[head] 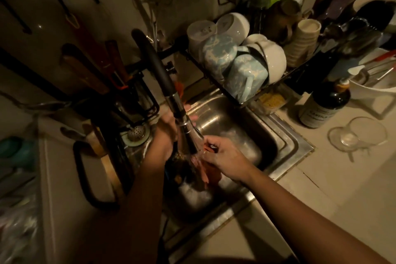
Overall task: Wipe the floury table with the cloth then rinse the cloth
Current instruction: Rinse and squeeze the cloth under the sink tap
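Note:
An orange-red cloth hangs over the steel sink, under water that streams from the black pull-down faucet. My right hand grips the cloth's upper right part, fingers curled round it. My left hand is behind the faucet head, mostly hidden by it and by the spray; it seems to hold the cloth's left side, but its fingers are not plainly visible. The scene is dim.
A dish rack full of mugs and bowls stands behind the sink at right. A dark bottle and a glass vessel sit on the counter at right. Knives and utensils hang at left beside a sink strainer.

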